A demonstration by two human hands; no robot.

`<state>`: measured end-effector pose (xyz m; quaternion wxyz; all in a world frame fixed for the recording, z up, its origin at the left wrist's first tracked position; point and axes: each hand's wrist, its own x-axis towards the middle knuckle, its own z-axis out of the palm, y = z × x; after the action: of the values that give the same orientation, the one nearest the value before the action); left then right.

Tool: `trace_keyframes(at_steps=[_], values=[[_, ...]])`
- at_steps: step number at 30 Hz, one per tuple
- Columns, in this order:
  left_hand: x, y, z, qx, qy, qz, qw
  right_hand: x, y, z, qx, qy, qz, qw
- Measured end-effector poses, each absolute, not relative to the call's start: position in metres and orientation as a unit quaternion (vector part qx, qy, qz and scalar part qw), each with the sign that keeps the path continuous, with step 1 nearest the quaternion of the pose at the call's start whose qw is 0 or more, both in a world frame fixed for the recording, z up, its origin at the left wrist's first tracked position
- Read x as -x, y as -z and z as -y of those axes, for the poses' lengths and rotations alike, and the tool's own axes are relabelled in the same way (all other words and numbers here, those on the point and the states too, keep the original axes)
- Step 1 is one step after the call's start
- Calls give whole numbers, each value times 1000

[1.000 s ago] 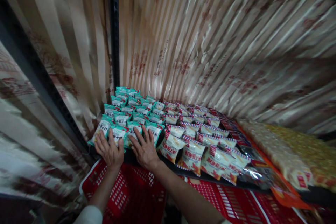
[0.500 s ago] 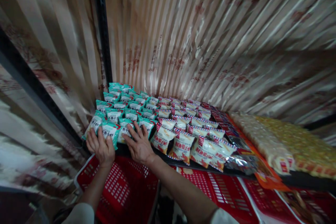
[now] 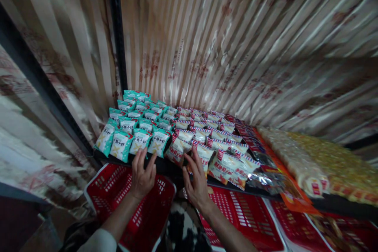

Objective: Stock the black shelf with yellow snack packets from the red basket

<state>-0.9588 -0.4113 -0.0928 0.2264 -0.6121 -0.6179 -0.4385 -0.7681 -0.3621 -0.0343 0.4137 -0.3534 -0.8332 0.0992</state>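
Rows of teal snack packets (image 3: 132,126) lie at the left end of a dark shelf (image 3: 168,167), with rows of white-and-red snack packets (image 3: 212,138) beside them. My left hand (image 3: 142,175) is raised at the shelf's front edge, fingers spread, its fingertips reaching the front teal packets. My right hand (image 3: 196,179) is also spread, its fingertips touching a front white-and-red packet (image 3: 203,153). Neither hand grips anything.
A red plastic basket (image 3: 118,189) sits below the shelf on the left, with another red basket (image 3: 251,220) to its right. Dark foil packets (image 3: 262,165) and long yellow and pale packs (image 3: 319,161) fill the shelf's right side. Striped curtain fabric (image 3: 236,47) hangs behind, beside a black post (image 3: 116,27).
Both hands left the front teal packets and shifted right along the shelf edge. The right hand now reaches the white-and-red packets, the left hand the rightmost teal ones.
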Motion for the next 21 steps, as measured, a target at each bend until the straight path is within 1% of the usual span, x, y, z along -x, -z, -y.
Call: trace_keyframes(at_steps=[4, 9, 14, 16, 21], values=[[920, 106, 413, 688, 401, 577, 180, 749, 40, 360, 390, -133, 825, 387], [898, 104, 415, 725, 375, 551, 172, 743, 40, 349, 386, -142, 831, 375], [879, 94, 418, 726, 382, 549, 159, 731, 19, 307, 368, -73, 845, 381], [867, 89, 416, 717, 391, 559, 141, 731, 4, 281, 364, -40, 863, 350], [841, 81, 402, 642, 415, 637, 102, 751, -30, 232, 365, 11, 909, 201]])
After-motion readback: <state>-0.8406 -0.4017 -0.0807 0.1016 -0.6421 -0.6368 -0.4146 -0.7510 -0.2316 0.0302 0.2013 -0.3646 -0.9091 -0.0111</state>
